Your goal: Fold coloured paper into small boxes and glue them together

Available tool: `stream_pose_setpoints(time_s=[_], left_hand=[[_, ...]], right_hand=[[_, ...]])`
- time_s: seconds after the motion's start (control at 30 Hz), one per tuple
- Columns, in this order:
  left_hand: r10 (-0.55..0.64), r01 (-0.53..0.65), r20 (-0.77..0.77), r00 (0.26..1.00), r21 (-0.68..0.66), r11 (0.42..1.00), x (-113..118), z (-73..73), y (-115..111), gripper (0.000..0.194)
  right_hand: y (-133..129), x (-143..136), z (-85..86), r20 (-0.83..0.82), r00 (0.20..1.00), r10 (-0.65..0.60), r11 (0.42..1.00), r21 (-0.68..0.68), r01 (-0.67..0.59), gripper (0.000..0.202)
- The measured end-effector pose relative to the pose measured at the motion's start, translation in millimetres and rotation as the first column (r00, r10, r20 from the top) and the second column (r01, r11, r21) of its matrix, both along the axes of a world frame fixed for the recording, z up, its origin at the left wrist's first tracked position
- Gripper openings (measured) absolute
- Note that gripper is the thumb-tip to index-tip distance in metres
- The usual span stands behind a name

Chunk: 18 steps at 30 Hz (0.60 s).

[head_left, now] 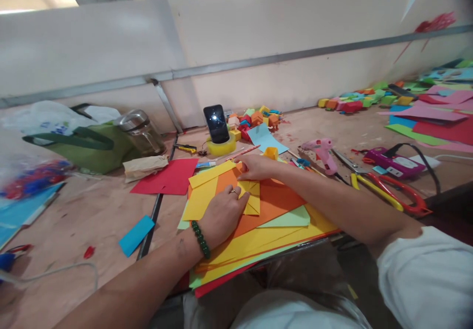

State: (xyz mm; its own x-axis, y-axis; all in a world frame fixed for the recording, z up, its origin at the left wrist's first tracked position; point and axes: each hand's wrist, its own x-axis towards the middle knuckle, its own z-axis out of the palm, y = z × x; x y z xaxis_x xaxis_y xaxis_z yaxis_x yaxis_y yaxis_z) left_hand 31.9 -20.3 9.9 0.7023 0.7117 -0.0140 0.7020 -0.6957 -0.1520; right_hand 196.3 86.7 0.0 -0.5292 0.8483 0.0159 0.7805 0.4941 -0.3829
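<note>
One small yellow paper [253, 207] with fold lines lies on an orange sheet [279, 205], right by both hands. The left hand [223, 213] is over its left side. Those fingers are bent and low on the paper, but I can't tell if they grip it. The right hand [256, 167] is at its top edge, with thumb and finger curled close together; I can't tell if they pinch the paper.

Under the orange sheet is a pile of big sheets [258, 252], yellow, green and red. Green beads [200, 240] go around the left wrist. A red sheet [177, 176] and a blue card [136, 235] lie to the left. Past the hands, a black phone [216, 123] leans up on a yellow tape roll [221, 146], near lots of little paper boxes [256, 118]. To the right are a pink glue gun [322, 154] and big scissors [404, 196].
</note>
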Motion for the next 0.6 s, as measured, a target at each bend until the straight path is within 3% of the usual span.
stream_pose_setpoints(time_s=[0.13, 0.3, 0.43, 0.6], left_hand=[[-0.041, 0.042, 0.05, 0.998, -0.024, 0.999, -0.5, 0.1, -1.3, 0.029], [0.009, 0.0, 0.213, 0.977, -0.04, 0.999, -6.8, -2.1, 1.8, 0.05], [-0.005, 0.012, 0.272, 0.962, -0.024, 1.0, -12.8, -6.6, 6.1, 0.04], [-0.066, 0.055, 0.287, 0.956, 0.048, 0.997, -15.3, -11.8, 4.9, 0.031]], right_hand=[[7.6, 12.1, -2.4, -0.033, 0.997, 0.072, 0.997, 0.023, -0.071, 0.039], [-2.5, 33.3, 20.7, -0.059, 0.982, 0.18, 0.974, -0.131, -0.186, 0.03], [-13.4, 32.2, 32.3, 0.08, 0.976, 0.203, 0.956, -0.231, -0.18, 0.037], [-9.8, 25.5, 23.8, 0.09, 0.98, 0.176, 0.957, -0.25, -0.149, 0.03]])
